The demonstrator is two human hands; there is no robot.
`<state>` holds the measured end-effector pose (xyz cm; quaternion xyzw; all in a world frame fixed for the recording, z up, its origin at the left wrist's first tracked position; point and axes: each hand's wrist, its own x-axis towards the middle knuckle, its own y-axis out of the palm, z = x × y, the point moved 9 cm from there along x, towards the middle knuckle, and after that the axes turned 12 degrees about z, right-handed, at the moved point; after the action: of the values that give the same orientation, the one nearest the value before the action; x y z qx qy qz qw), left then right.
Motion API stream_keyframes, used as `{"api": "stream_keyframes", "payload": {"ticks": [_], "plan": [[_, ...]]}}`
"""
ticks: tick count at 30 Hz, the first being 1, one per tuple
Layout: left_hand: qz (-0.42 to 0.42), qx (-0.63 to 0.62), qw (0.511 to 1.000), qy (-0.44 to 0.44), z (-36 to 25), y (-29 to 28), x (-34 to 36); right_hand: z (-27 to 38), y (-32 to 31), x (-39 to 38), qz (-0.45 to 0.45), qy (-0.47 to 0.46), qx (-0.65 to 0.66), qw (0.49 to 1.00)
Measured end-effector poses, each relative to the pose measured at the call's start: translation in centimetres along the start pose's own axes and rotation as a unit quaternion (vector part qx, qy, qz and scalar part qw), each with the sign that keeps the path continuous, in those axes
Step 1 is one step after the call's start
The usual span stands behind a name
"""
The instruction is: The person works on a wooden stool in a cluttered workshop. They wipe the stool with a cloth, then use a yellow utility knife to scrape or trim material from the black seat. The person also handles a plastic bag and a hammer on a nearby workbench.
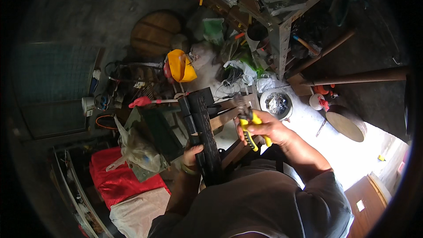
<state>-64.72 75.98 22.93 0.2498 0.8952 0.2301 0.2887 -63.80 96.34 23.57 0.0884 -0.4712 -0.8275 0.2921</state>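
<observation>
A dark, black-stained length of wood (203, 132), seemingly two bars side by side, stands before my body. My left hand (192, 156) is closed around its lower left edge, the thumb lying on its face. To the right, my right hand (269, 128) is wrapped round a pair of pliers (250, 140) with yellow and black handles. Their metal jaws are blurred and point up and away from me, apart from the black wood. A lighter wooden piece (224, 120) lies behind, between the black wood and the pliers.
A round bucket (286, 115) with shiny bits stands beyond my right hand. A metal-legged bench (282, 48) rises at the back. Left are a clear plastic bag (136, 152) and red cloth (119, 178). A yellow container (181, 66) sits among clutter.
</observation>
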Motion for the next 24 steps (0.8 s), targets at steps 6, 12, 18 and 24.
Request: {"api": "stream_keyframes", "payload": {"ticks": [6,12,18,24], "plan": [[-0.013,0.022,1.0,0.012,-0.6,-0.6,0.2,-3.8,-6.5,-5.7,-0.171,-0.016,0.1,0.98],[-0.009,0.045,0.999,0.011,-0.8,-0.1,0.4,-3.1,-4.4,-5.0,-0.15,0.007,0.017,0.989],[-0.002,0.037,0.999,0.015,-0.6,0.2,0.5,0.1,-2.2,0.9,-0.094,0.006,-0.138,0.986],[0.016,0.023,1.0,0.0,-0.3,1.2,0.8,-0.1,-3.0,6.1,-0.061,0.011,-0.163,0.985]]}}
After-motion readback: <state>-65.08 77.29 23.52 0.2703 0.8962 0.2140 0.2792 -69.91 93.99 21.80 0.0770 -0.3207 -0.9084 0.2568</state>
